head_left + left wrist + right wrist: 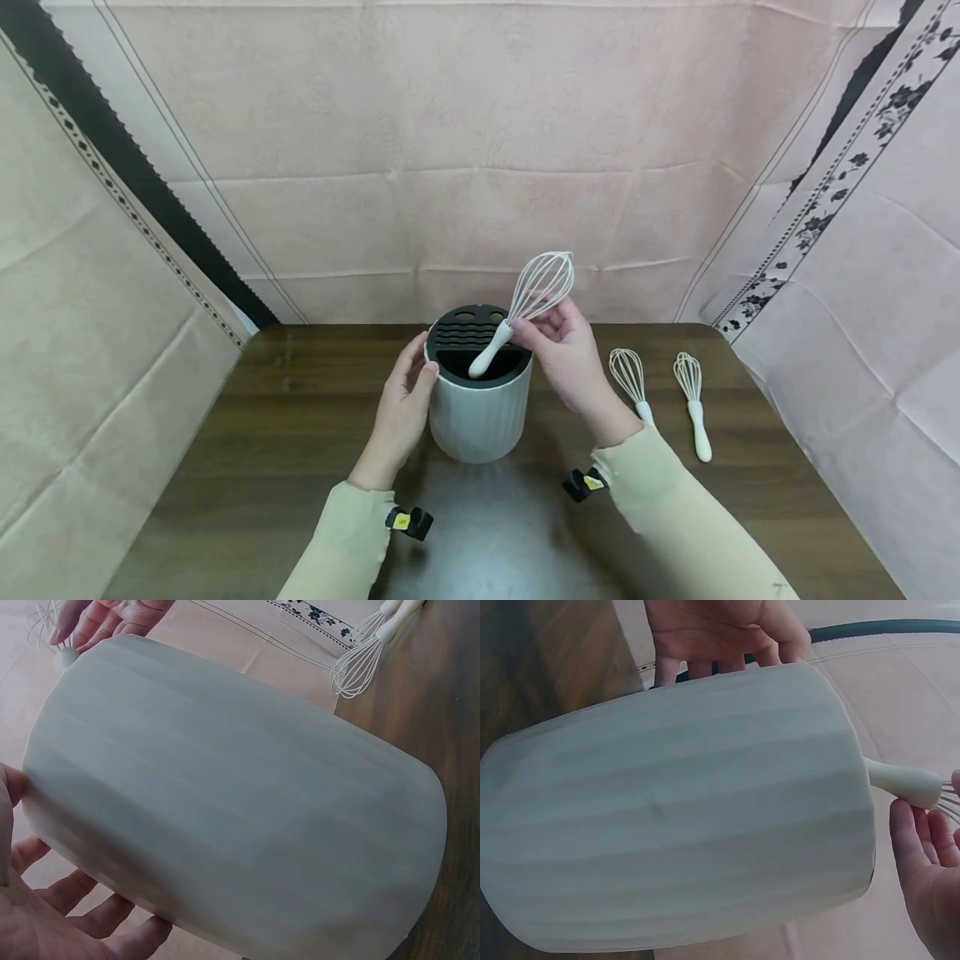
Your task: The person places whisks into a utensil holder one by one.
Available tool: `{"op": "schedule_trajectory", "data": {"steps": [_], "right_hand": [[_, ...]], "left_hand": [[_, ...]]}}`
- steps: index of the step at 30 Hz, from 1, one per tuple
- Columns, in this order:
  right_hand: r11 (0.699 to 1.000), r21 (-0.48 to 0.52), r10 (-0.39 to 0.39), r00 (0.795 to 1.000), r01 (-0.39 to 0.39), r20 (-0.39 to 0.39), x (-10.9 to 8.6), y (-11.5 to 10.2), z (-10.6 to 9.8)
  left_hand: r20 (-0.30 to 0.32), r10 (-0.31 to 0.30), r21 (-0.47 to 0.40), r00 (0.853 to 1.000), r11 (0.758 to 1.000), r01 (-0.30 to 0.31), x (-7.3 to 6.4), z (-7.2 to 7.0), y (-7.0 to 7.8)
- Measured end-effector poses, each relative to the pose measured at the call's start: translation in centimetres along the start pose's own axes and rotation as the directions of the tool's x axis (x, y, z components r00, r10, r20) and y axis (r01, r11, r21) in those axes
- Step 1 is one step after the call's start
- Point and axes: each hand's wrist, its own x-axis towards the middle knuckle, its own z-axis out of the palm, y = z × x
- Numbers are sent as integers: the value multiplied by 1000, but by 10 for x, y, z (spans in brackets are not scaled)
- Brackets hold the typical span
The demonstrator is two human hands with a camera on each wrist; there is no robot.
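Note:
A light grey ribbed utensil holder (477, 421) with a black slotted top (459, 343) stands on the table. My left hand (397, 412) holds it at its left side, thumb near the rim and fingers curved round the back. With its thumb and fingers, my right hand (566, 358) pinches a white whisk (491, 351) near where the wires meet the handle. The whisk tilts, wires up to the right, its handle end down over the holder's large front opening (456, 363). In the right wrist view the whisk handle (904, 784) partly disappears behind the holder's rim.
Two more white whisks lie on the brown wooden table (300, 467) to the right: one (628, 375) partly hidden by the right forearm, another (698, 425) farther right. Pale cloth (480, 125) hangs behind the table and along both sides.

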Motion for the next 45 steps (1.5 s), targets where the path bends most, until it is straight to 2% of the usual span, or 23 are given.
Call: {"op": "schedule_trajectory", "data": {"steps": [4, 7, 12, 16, 22, 28, 35, 37, 43, 45], "right_hand": [[999, -40, -18, 1000, 19, 3, 1, 1, 1], [993, -118, -10, 1000, 11, 14, 0, 0, 3], [964, -267, -1, 999, 13, 45, -3, -10, 12], [942, -334, -2, 998, 20, 55, -7, -19, 21], [922, -385, -1, 997, 33, 81, -7, -17, 26], [911, -407, -20, 995, 60, 101, -6, -15, 25], [912, -403, -32, 993, 74, 111, -6, -15, 24], [911, -405, -32, 993, 76, 113, -6, -16, 24], [905, -418, -35, 993, 81, 115, -6, -19, 26], [898, -430, -36, 992, 86, 122, -7, -20, 27]], "left_hand": [[8, 11, 0, 1000, 1000, -11, 1, 0, 0], [16, 13, 2, 1000, 1000, -13, 1, -1, 0], [24, 7, 12, 1000, 1000, -8, 0, -2, -1], [28, -7, 30, 1000, 1000, 7, 0, -3, 1], [45, 1, 45, 999, 999, -3, 0, -7, 4], [88, 26, 42, 996, 999, -30, 0, -9, 0], [126, 35, 37, 991, 999, -40, -8, -9, 31], [125, 44, 36, 991, 998, -48, -6, -8, 26], [105, 80, 33, 991, 996, -84, 4, -5, 0], [99, 98, 35, 990, 994, -102, 5, -3, -3]]}}
